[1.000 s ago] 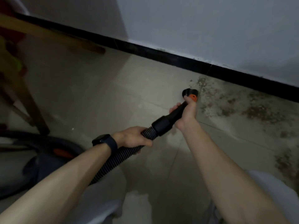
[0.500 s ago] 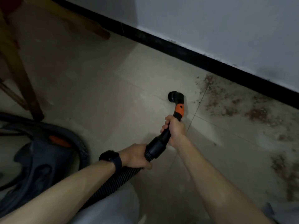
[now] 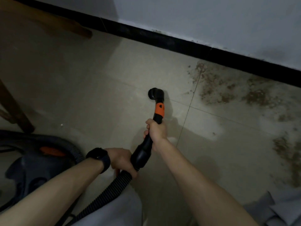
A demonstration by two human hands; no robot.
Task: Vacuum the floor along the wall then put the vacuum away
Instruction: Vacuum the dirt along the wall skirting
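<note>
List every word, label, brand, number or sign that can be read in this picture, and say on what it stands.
No text can be read here.
On the orange band of the vacuum nozzle: a small dark mark, too small to read.
On the vacuum body: an orange patch, too blurred to show any label.
On the watch: a dark face, nothing shown.

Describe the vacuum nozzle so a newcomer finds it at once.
Start at the black baseboard under the white wall. On the pale tiles below it, left of the brown dirt patch, the right hand holds a black wand. The nozzle is its round black tip, just past an orange band.
</note>
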